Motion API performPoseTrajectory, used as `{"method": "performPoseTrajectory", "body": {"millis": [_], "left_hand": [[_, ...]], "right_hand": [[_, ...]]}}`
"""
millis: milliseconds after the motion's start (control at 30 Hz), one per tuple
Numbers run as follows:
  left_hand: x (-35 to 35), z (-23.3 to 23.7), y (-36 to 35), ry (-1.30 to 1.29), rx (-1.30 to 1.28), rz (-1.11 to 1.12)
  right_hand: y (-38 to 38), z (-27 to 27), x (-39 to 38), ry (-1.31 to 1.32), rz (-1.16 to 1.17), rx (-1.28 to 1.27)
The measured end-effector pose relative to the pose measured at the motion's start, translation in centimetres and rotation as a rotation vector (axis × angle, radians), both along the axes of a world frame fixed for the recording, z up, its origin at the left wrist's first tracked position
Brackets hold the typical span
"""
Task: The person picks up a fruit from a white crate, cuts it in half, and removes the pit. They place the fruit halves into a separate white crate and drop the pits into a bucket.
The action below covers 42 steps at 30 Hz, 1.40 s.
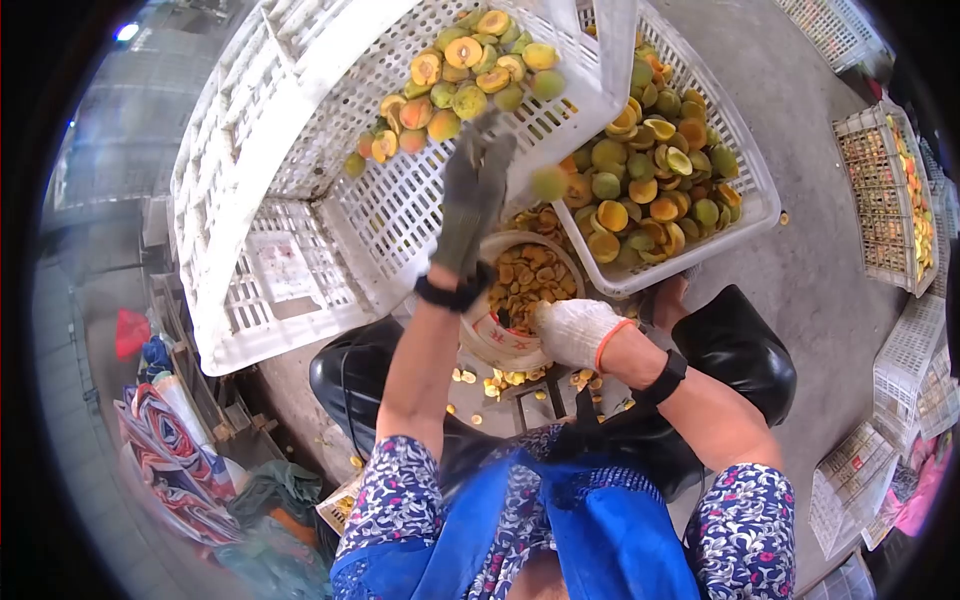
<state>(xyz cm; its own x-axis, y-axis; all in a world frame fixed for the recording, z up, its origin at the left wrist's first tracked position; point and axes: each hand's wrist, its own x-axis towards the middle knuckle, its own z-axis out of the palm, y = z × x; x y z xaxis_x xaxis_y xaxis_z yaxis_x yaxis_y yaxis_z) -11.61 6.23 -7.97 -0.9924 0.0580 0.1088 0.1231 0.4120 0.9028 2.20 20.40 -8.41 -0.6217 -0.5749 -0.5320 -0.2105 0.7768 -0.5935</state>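
Note:
My left hand [472,200], in a grey-green glove, reaches over the tilted white crate [370,215] with fingers stretched out, somewhat blurred, near halved and whole yellow-green fruits [455,90]. To its right a single blurred fruit [548,183] shows at the crate's lip. My right hand [585,332], in a white knit glove, is closed at the rim of a white bucket [500,345]. Its fingertips are partly hidden, and what they hold cannot be made out. Inside the bucket lie many brownish-orange fruit pieces [530,280].
Right of the bucket, a second white crate [765,215] holds many halved green-orange fruits [655,180]. Fruit scraps [510,382] lie below the bucket. Filled and stacked crates [885,200] stand at the right. Bundled sacks [175,440] are at the left.

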Motion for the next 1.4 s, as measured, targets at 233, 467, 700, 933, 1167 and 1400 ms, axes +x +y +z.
{"method": "performPoseTrajectory", "body": {"millis": [233, 467, 700, 933, 1167, 1400], "left_hand": [[-11.4, -3.6, -3.2, 0.194, -1.144, -0.053], [-5.3, 1.3, -2.9, -0.306, 0.184, -0.211], [3.4, 1.3, -1.4, -0.391, 0.940, -0.362], [5.1, 1.2, -0.6, -0.360, 0.851, -0.325], [6.1, -0.2, 0.0, -0.295, 0.758, -0.334], [8.3, 1.0, 3.3, -0.186, 0.607, -0.051]], "right_hand": [[1.3, -0.4, -0.9, 0.100, -0.089, -0.143], [3.2, 0.1, -4.7, 0.876, -0.005, -0.290], [2.8, 4.1, -5.5, 0.116, -0.739, -0.615], [2.6, 1.9, -4.9, 0.395, -0.586, -0.613], [2.1, 1.5, -4.5, 0.095, -0.698, -0.637], [1.0, 0.1, -3.6, 0.314, -0.588, -0.642]]}}
